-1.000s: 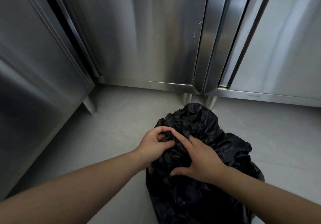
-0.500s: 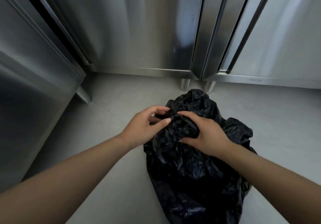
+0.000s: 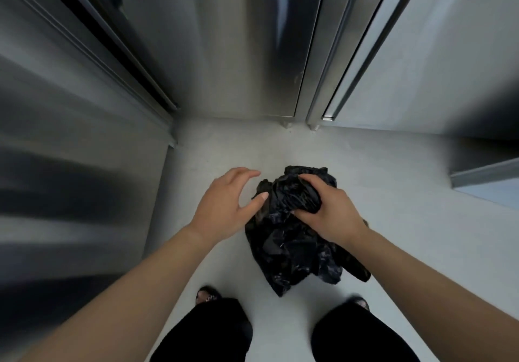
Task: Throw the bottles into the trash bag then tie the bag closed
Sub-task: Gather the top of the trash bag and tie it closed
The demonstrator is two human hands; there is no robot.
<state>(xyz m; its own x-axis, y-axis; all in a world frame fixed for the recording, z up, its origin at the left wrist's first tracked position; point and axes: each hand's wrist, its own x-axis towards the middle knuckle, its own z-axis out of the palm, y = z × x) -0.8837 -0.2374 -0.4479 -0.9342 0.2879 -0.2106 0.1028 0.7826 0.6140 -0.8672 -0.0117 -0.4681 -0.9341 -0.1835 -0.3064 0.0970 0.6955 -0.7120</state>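
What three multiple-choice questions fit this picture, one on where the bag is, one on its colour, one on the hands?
1. Where does the trash bag lie? A on a counter; B on the floor; C in a cabinet.
2. Its colour? A black; B white; C blue.
3. Which hand holds its bunched top? A left hand; B right hand; C neither.
B: it rests on the pale floor. A: the plastic is black. B: the right hand curls round the top, the left hand is spread open.

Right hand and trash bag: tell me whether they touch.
Touching. The head view shows the right hand gripping the bunched top of the trash bag, fingers curled round the plastic.
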